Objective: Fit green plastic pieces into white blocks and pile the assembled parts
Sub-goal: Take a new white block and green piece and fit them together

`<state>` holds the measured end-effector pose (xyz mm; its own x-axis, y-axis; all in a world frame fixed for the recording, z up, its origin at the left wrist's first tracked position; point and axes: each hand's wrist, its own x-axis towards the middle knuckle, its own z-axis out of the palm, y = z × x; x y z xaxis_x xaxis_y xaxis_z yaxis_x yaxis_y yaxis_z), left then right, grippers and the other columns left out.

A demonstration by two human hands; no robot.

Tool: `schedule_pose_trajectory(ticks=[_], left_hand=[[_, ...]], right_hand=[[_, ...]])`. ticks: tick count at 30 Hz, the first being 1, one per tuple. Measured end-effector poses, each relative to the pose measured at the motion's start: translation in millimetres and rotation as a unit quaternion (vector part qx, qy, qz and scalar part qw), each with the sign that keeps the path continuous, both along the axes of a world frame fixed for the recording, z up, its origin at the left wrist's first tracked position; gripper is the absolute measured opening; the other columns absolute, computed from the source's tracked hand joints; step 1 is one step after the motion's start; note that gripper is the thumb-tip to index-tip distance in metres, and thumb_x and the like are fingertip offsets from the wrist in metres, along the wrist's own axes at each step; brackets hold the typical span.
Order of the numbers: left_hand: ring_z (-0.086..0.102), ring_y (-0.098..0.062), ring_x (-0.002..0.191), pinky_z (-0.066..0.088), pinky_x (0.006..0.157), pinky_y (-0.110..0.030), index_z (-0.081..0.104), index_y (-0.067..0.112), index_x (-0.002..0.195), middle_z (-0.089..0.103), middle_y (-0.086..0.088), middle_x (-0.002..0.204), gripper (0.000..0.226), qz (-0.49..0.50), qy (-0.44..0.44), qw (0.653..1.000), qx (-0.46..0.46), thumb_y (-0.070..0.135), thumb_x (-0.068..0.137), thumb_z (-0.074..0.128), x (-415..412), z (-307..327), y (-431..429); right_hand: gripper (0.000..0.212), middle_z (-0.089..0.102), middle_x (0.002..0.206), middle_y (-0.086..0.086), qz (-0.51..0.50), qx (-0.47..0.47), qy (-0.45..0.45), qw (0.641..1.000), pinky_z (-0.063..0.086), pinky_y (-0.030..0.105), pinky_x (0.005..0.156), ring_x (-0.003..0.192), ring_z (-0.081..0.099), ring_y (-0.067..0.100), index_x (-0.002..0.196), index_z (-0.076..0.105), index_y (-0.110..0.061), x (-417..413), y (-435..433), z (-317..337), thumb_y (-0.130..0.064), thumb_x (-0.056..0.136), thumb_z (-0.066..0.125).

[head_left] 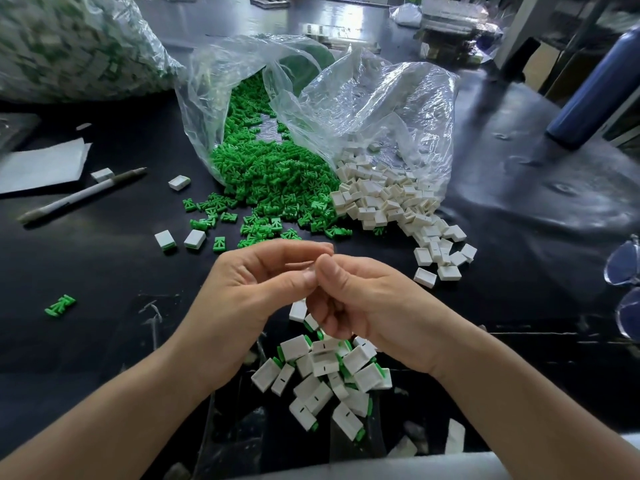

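My left hand (252, 282) and right hand (363, 299) hide whatever lies between them. Far right of the grip, the glasses (623, 265) are cut off by the edge.

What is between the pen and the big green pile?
One loose white block lies on the black table between the pen and the green pile. The head view shows it.

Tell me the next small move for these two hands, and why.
Probably finish the squeeze and drop the part straight down. The left hand and right hand meet thumb to thumb just over the pile of assembled parts; what they pinch is hidden, so this is a guess. The green pieces and white blocks lie farther away.
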<state>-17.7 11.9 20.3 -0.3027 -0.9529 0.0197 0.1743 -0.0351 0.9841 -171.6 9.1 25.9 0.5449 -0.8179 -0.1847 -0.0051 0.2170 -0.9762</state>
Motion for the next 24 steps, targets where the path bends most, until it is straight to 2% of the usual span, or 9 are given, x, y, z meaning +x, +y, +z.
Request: schedule_pose_trajectory(ticks=[4, 7, 9, 14, 20, 24], left_hand=[[0.069, -0.032, 0.068, 0.055, 0.062, -0.028, 0.073, 0.01, 0.093, 0.069, -0.026, 0.082, 0.026, 0.013, -0.011, 1.0, 0.009, 0.012, 0.07, 0.061, -3, 0, 1], [0.067, -0.037, 0.068, 0.057, 0.064, -0.034, 0.074, 0.01, 0.092, 0.067, -0.032, 0.082, 0.024, 0.012, -0.013, 1.0, 0.011, 0.007, 0.069, 0.067, -4, 2, 1], [0.067, -0.038, 0.07, 0.058, 0.067, -0.037, 0.073, 0.008, 0.093, 0.067, -0.031, 0.084, 0.027, 0.016, -0.014, 1.0, 0.017, 0.008, 0.065, 0.073, -4, 2, 1], [0.07, -0.034, 0.075, 0.056, 0.063, -0.026, 0.072, 0.004, 0.091, 0.07, -0.025, 0.084, 0.032, 0.028, 0.013, 0.999, 0.031, 0.015, 0.061, 0.065, -4, 1, 3], [0.071, -0.027, 0.083, 0.057, 0.07, -0.025, 0.07, 0.004, 0.095, 0.073, -0.016, 0.089, 0.038, 0.037, 0.007, 0.999, 0.036, 0.017, 0.06, 0.065, -5, 1, 3], [0.071, -0.025, 0.082, 0.056, 0.067, -0.023, 0.07, 0.005, 0.095, 0.073, -0.015, 0.089, 0.037, 0.039, 0.013, 0.998, 0.04, 0.016, 0.06, 0.065, -5, 1, 3]], right_hand=[[0.037, 0.049, 0.06, -0.008, -0.028, -0.054, 0.077, 0.995, 0.037, 0.018, 0.052, 0.053, 0.043, 0.005, 0.073, 0.048, -0.014, 2, 1, -4, -0.049, 0.075, 0.037], [0.038, 0.045, 0.06, -0.008, -0.042, -0.066, 0.094, 0.993, 0.036, 0.015, 0.051, 0.051, 0.04, 0.003, 0.071, 0.046, -0.014, 5, 2, -6, -0.05, 0.074, 0.036], [0.037, 0.043, 0.06, -0.009, -0.049, -0.069, 0.097, 0.992, 0.035, 0.016, 0.052, 0.051, 0.038, 0.002, 0.071, 0.045, -0.015, 6, 2, -6, -0.051, 0.074, 0.036], [0.037, 0.038, 0.061, -0.008, -0.058, -0.091, 0.115, 0.987, 0.032, 0.021, 0.054, 0.053, 0.035, 0.005, 0.072, 0.043, -0.016, 7, 2, -8, -0.052, 0.074, 0.035], [0.035, 0.036, 0.059, -0.012, -0.061, -0.098, 0.11, 0.987, 0.031, 0.023, 0.054, 0.055, 0.034, 0.006, 0.074, 0.045, -0.018, 7, 2, -10, -0.052, 0.076, 0.035], [0.033, 0.037, 0.058, -0.013, -0.064, -0.101, 0.111, 0.987, 0.031, 0.026, 0.055, 0.056, 0.034, 0.007, 0.074, 0.046, -0.021, 7, 2, -11, -0.052, 0.077, 0.035]])
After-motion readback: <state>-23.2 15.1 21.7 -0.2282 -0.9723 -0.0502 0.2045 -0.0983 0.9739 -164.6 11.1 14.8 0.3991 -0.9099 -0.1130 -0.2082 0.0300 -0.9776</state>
